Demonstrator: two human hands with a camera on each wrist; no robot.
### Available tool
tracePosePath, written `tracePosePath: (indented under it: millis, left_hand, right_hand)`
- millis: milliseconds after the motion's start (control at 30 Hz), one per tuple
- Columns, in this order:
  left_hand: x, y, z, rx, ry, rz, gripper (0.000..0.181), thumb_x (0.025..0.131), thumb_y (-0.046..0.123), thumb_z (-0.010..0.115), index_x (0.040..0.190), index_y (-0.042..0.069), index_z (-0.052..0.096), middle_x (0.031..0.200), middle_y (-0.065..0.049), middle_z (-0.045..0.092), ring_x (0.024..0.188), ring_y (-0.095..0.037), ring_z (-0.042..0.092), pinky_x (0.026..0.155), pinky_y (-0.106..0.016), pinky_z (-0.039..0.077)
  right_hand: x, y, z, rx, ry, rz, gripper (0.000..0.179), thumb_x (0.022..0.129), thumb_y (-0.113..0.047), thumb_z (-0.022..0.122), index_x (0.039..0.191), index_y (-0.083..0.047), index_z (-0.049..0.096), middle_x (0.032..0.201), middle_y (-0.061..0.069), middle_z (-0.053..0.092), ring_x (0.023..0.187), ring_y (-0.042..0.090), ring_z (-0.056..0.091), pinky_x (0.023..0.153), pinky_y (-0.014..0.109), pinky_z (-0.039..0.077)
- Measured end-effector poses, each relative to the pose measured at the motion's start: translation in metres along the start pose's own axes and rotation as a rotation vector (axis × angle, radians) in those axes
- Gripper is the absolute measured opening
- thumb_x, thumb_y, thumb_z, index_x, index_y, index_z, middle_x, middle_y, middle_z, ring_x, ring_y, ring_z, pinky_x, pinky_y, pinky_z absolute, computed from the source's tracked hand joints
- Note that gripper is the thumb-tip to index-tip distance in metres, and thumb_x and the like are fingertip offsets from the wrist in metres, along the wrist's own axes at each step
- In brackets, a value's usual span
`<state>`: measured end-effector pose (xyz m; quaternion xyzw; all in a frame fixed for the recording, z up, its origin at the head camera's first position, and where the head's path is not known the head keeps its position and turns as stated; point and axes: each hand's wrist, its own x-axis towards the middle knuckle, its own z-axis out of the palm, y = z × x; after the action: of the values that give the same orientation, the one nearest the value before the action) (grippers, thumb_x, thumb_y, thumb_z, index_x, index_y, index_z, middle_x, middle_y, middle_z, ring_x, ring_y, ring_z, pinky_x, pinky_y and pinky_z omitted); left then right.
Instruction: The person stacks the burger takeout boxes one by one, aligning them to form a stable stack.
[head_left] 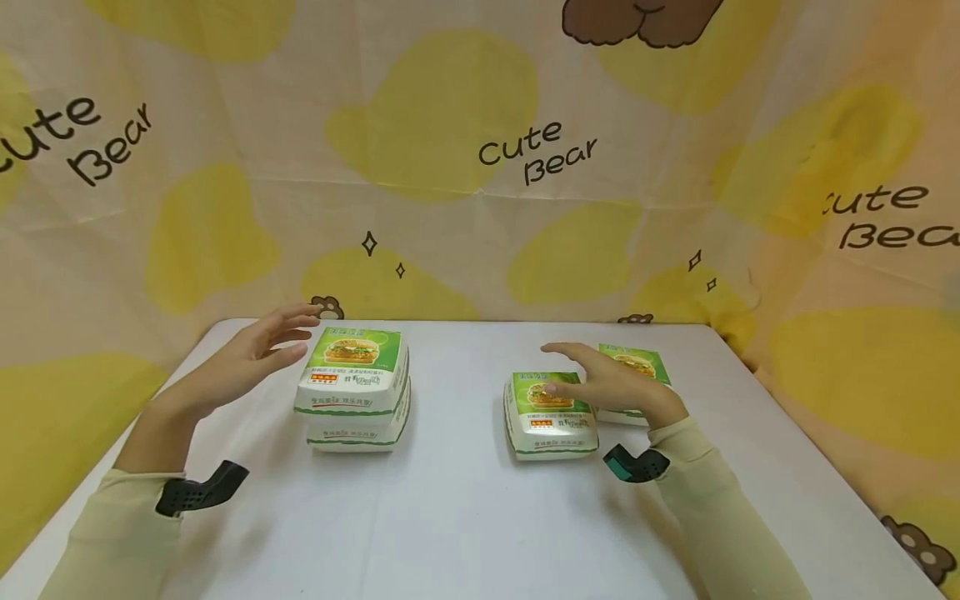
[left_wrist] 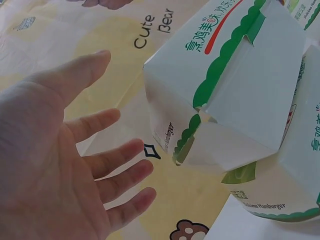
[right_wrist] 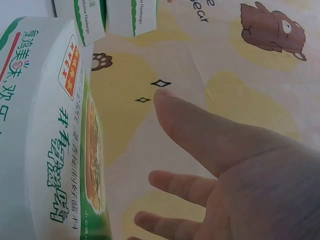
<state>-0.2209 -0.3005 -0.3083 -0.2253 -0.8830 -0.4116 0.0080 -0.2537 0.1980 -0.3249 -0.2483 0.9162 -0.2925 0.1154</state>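
Note:
Two white-and-green hamburger boxes stand stacked on the left of the table, the upper box (head_left: 354, 383) resting on the lower box (head_left: 352, 437). Just left of the upper box is my left hand (head_left: 247, 358), fingers spread and holding nothing; the left wrist view shows a gap between the fingers and the upper box (left_wrist: 250, 95). On the right, a third hamburger box (head_left: 553, 437) sits on the table. My right hand (head_left: 618, 383) hovers by its upper right side, thumb and fingers extended, gripping nothing. Behind that hand, a fourth box (head_left: 651, 363) is partly hidden.
The boxes stand on a white table (head_left: 450, 517). A yellow-patterned cloth (head_left: 450, 108) with "Cute Bear" lettering hangs behind the table and along its sides. Each wrist carries a dark strapped device, one at the left sleeve (head_left: 112, 533).

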Motion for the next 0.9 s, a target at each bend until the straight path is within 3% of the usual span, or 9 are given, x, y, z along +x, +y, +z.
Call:
tracePosePath:
  millis: [100,200,300,400,667,767,900]
  left_hand:
    - [-0.0006,0.0003,0.0004,0.008,-0.015,0.002,0.057,0.106,0.021,0.051,0.159,0.017,0.028,0.156,-0.012,0.042,0.128,0.005,0.044,0.094,-0.009,0.04]
    - [-0.0005,0.0007,0.0013,0.016,-0.029,-0.003,0.059,0.106,0.022,0.051,0.159,0.017,0.027,0.156,-0.01,0.041,0.129,0.005,0.042,0.098,-0.02,0.043]
    - [0.0003,0.0012,0.003,0.011,-0.049,-0.001,0.06,0.106,0.021,0.052,0.16,0.018,0.026,0.158,-0.009,0.039,0.138,-0.012,0.043,0.104,-0.042,0.043]
    - [0.001,0.0017,0.0045,0.012,-0.072,-0.001,0.061,0.105,0.021,0.053,0.16,0.02,0.026,0.159,-0.01,0.037,0.142,-0.033,0.039,0.102,-0.054,0.041]
    - [0.0016,0.0022,0.0063,-0.014,-0.126,0.018,0.075,0.099,0.018,0.062,0.161,0.026,0.021,0.165,-0.011,0.026,0.147,-0.041,0.031,0.097,-0.018,0.045]
    - [0.0019,0.0002,0.0066,-0.026,-0.158,0.019,0.084,0.095,0.017,0.066,0.162,0.03,0.017,0.168,-0.009,0.018,0.149,-0.043,0.026,0.102,-0.031,0.046]
    - [0.003,-0.0046,0.008,-0.04,-0.198,0.022,0.098,0.089,0.017,0.071,0.162,0.034,0.007,0.17,-0.007,0.006,0.152,-0.046,0.017,0.11,-0.052,0.039]
  right_hand:
    - [-0.0003,0.0008,-0.001,0.005,-0.028,0.017,0.074,0.093,-0.045,0.07,0.155,-0.017,0.039,0.162,0.017,0.034,0.148,0.048,0.032,0.116,0.066,0.032]
    - [-0.0004,0.0016,-0.0021,-0.012,-0.051,0.012,0.073,0.092,-0.046,0.071,0.152,-0.016,0.042,0.16,0.019,0.036,0.147,0.047,0.033,0.115,0.066,0.033]
    - [-0.0001,0.0035,-0.0028,-0.037,-0.067,-0.003,0.073,0.092,-0.045,0.072,0.151,-0.013,0.044,0.159,0.02,0.039,0.147,0.045,0.035,0.116,0.065,0.032]
    - [-0.0003,0.0053,-0.003,-0.042,-0.084,-0.005,0.075,0.09,-0.043,0.074,0.151,-0.011,0.043,0.158,0.019,0.04,0.147,0.043,0.035,0.117,0.064,0.031]
    - [-0.0029,0.0051,-0.0034,-0.017,-0.132,0.063,0.093,0.079,-0.038,0.086,0.155,-0.015,0.037,0.162,0.017,0.034,0.148,0.041,0.033,0.12,0.063,0.026]
    - [-0.0029,0.0052,-0.002,-0.019,-0.149,0.087,0.095,0.076,-0.036,0.089,0.155,-0.017,0.038,0.16,0.015,0.036,0.144,0.038,0.036,0.119,0.062,0.027]
    - [-0.0019,0.0066,0.0008,-0.034,-0.164,0.077,0.093,0.076,-0.034,0.089,0.154,-0.015,0.04,0.158,0.015,0.04,0.142,0.036,0.039,0.119,0.06,0.029]
